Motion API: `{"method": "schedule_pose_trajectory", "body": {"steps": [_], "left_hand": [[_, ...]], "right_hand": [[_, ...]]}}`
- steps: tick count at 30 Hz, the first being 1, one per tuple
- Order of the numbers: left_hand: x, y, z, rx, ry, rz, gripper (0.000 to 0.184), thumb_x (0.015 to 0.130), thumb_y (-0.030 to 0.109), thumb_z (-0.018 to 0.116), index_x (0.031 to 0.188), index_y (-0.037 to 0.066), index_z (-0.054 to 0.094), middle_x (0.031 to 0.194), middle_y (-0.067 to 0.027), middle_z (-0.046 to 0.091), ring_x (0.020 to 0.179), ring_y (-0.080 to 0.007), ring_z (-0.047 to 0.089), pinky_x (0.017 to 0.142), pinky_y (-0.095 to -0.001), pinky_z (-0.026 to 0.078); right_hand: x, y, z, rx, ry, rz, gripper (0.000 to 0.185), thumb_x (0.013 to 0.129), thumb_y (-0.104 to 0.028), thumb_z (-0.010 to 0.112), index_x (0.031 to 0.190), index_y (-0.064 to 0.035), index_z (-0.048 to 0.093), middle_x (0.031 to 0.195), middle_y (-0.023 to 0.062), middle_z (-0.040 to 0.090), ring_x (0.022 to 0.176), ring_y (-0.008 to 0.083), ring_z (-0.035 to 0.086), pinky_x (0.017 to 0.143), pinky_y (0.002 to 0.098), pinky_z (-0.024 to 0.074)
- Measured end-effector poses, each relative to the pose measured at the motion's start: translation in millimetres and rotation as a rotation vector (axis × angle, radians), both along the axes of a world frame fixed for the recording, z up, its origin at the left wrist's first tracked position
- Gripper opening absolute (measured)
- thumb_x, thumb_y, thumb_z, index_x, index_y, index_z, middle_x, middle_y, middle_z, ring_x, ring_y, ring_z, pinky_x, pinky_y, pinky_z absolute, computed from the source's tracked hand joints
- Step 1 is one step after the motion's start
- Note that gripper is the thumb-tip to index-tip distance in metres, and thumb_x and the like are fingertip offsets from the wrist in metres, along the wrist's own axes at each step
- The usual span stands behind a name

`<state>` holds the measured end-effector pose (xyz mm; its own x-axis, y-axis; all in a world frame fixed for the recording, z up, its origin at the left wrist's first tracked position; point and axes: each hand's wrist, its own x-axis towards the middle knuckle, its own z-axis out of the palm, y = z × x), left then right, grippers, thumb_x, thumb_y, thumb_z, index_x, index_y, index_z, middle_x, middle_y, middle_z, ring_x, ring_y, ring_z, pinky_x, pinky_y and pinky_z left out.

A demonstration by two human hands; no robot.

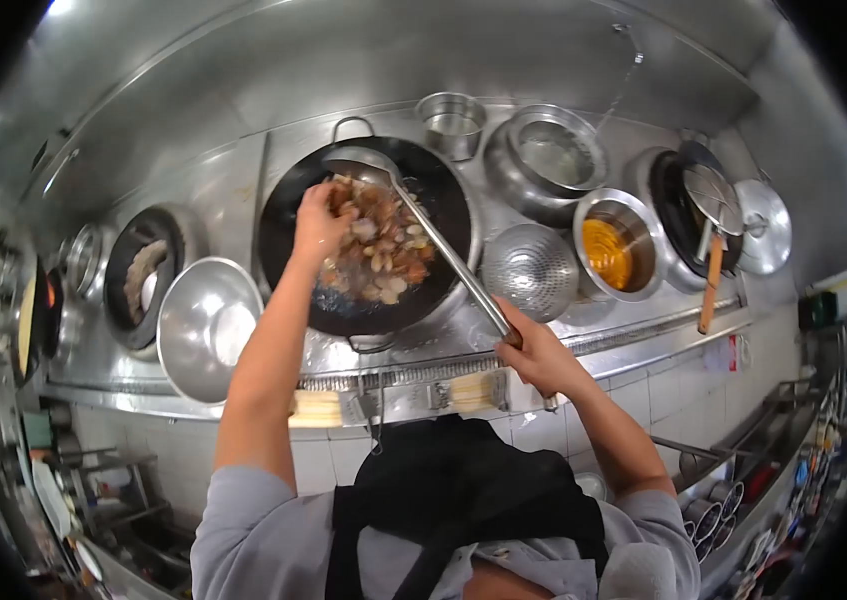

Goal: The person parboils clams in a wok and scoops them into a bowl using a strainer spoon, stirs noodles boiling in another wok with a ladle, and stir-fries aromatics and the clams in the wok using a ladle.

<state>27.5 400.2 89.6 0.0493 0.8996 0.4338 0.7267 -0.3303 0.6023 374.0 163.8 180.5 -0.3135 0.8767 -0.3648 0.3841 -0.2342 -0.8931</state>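
Note:
A large black wok [288, 280] holds a heap of brown and pale food pieces [383, 240] in some liquid. Over the left part of the heap is my left hand [323, 222], its fingers curled down at the food; whether they hold a piece is too small to tell. My right hand [541, 352] is wrapped round the wooden end of a long-handled ladle [453, 262]. The ladle's bowl lies at the wok's upper rim, just above my left hand.
An empty steel bowl [205, 330] stands left of the wok. To the right are a perforated strainer [530, 273], a pot of orange liquid [608, 250], a large pot [553, 150] and a wooden-handled skimmer [711, 285]. Behind is a small steel pot [451, 125].

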Motion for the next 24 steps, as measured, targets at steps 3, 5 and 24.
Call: {"method": "schedule_pose_trajectory", "body": {"steps": [3, 5, 24], "left_hand": [[3, 5, 1, -0.12, -0.104, -0.089, 0.058, 0.076, 0.016, 0.082, 0.128, 0.005, 0.061, 0.141, -0.0219, 0.053, 0.129, -0.0347, 0.053, 0.106, -0.0406, 0.044], [7, -5, 7, -0.134, -0.08, -0.113, 0.06, 0.075, 0.017, 0.082, 0.13, 0.005, 0.061, 0.144, -0.0216, 0.051, 0.132, -0.0349, 0.051, 0.109, -0.0414, 0.042], [54, -33, -60, -0.394, 0.513, 0.036, 0.113, 0.058, 0.072, 0.079, 0.153, 0.029, 0.035, 0.162, -0.0218, 0.016, 0.149, -0.0478, 0.009, 0.107, -0.0784, 0.014]], "right_hand": [[29, 20, -21, 0.488, -0.335, -0.065, 0.069, 0.088, -0.009, 0.062, 0.151, -0.0099, 0.033, 0.079, 0.0217, 0.065, 0.066, 0.0402, 0.064, 0.065, 0.0443, 0.0513], [65, 49, -43, 0.525, -0.412, -0.18, 0.067, 0.089, -0.011, 0.062, 0.15, -0.0101, 0.035, 0.081, 0.022, 0.066, 0.07, 0.0405, 0.065, 0.067, 0.0448, 0.0517], [203, 153, -32, -0.56, 1.571, -0.518, 0.039, 0.105, -0.014, 0.04, 0.134, 0.011, 0.039, 0.076, 0.0014, 0.047, 0.051, 0.0101, 0.046, 0.049, 0.0259, 0.0393]]}}
